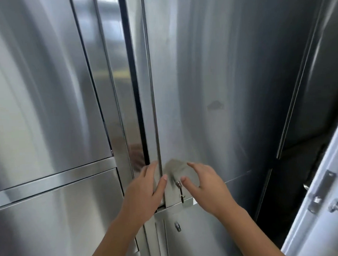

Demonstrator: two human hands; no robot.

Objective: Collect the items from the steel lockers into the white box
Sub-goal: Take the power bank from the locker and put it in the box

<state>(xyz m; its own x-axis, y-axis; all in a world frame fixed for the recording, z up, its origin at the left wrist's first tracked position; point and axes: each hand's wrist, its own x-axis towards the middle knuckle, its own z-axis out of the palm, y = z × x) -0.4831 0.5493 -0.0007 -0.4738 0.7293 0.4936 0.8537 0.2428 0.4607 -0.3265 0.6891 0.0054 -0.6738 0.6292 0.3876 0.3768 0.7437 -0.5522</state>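
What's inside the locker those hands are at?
Cannot tell: its steel door covers the inside. Only a key in the lock shows, between the left hand and right hand. The dark gap beside it reveals nothing.

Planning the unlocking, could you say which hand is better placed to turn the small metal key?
Probably right: the right hand hovers open beside the small metal key; the left hand rests at the steel locker door edge.

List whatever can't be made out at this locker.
Head view:
- Locker contents: hidden behind the steel door; the dark gap shows nothing.
- White box: outside the frame.
- Key in the lock: small and blurred; whether the right hand touches it is unclear.
- White door, right: cut off by the edge.
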